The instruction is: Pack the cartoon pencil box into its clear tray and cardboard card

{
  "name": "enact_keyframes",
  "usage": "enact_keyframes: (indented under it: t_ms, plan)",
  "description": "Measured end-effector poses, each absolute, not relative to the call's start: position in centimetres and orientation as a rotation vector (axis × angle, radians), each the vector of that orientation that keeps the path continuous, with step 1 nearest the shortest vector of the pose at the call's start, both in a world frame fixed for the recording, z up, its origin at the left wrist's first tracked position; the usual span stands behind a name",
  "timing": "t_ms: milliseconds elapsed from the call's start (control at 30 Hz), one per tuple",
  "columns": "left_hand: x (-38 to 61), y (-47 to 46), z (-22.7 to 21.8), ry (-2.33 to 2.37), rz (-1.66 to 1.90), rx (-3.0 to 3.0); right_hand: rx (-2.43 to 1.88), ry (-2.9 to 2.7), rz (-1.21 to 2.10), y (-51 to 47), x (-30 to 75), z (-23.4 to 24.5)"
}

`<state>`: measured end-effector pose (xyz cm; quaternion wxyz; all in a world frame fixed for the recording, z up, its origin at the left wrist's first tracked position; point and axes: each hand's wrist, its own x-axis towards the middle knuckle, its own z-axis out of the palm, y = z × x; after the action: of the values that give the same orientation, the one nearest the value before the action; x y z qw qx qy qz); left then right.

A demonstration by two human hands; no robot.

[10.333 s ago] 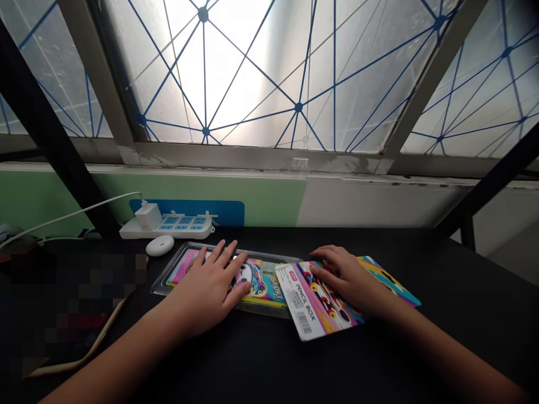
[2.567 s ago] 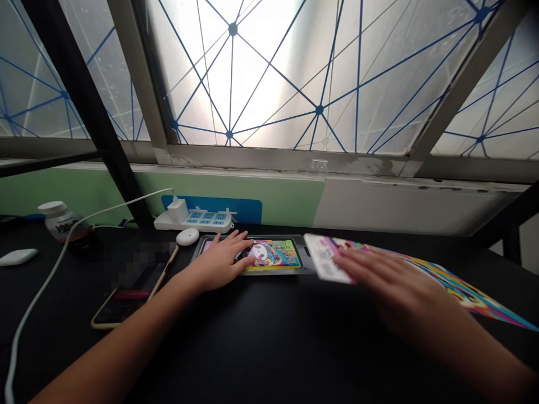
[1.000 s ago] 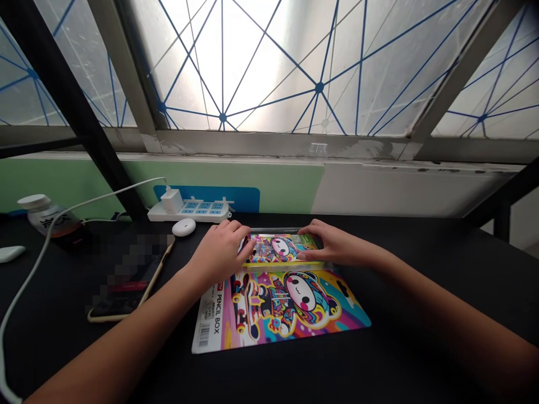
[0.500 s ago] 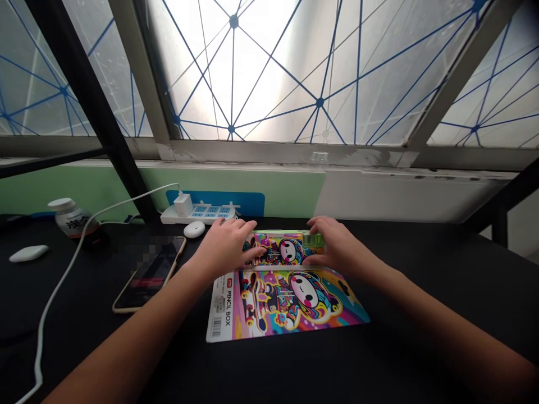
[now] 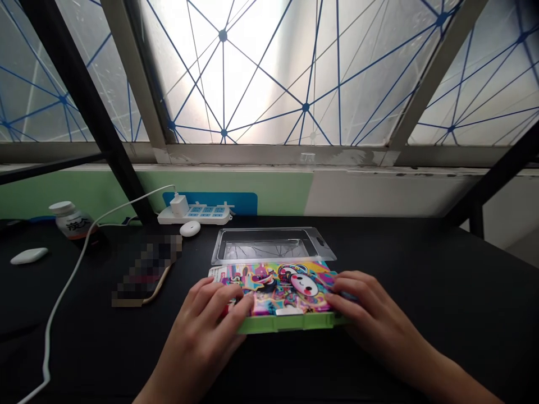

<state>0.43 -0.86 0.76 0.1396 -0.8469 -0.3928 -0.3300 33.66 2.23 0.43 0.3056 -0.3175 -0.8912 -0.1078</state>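
In the head view a pencil box (image 5: 290, 324) with a green edge and a colourful cartoon lid sits low in the middle. My left hand (image 5: 206, 322) grips its left end, and my right hand (image 5: 374, 311) grips its right end. Behind and partly under it shows the printed backing card (image 5: 217, 271), mostly covered by the box. A clear plastic blister shell (image 5: 217, 247) lies just beyond, with nothing inside. My fingertips rest on the lid; both thumbs are largely hidden.
To the left are a phone (image 5: 147, 275), a round white case (image 5: 190, 228), a white-capped bottle (image 5: 73, 221) and a white oval object (image 5: 29, 256). A power strip (image 5: 206, 214) with a plugged-in charger stands at the back. A white cable (image 5: 59, 306) runs down the left side.
The pencil box has come out of the clear shell and nearer to me, over the card. Both hands have moved toward me with it, leaving the shell behind.
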Motion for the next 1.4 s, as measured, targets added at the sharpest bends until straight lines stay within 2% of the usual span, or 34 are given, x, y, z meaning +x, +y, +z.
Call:
enact_keyframes:
  t_ms: [167,267,400,667,833,1000,1233,1400]
  plan:
    - [-1.6,-1.4,-2.7,-1.605,-0.989,-2.512,-0.944,-2.454,0.087,1.6,33.4,-0.9]
    - [-2.3,-1.6,-3.1,-1.758,-1.006,-2.578,-1.087,-2.438,0.310,1.6,33.8,-1.2]
    - [-2.5,-1.7,-3.1,-1.909,-0.989,-2.627,-1.193,-2.348,0.425,1.8,34.2,-1.3]
    - [-2.0,-1.9,-2.9,-2.009,-1.057,-2.575,-1.293,-2.130,0.821,4.3,34.3,2.7]
    - [-1.6,-2.4,-2.1,-2.122,-0.994,-2.593,-1.390,-2.009,0.725,7.1,32.9,2.8]
    - [-1.6,-2.3,-2.1,-2.124,-0.966,-2.570,-1.394,-1.916,0.789,7.0,33.2,1.4]
    - [-2.1,-1.9,-2.6,-1.926,-0.999,-2.550,-1.234,-2.216,0.679,4.6,37.9,-0.3]
    - [-2.4,-1.6,-2.8,-1.849,-0.985,-2.536,-1.273,-2.351,0.595,3.7,38.5,-1.2]
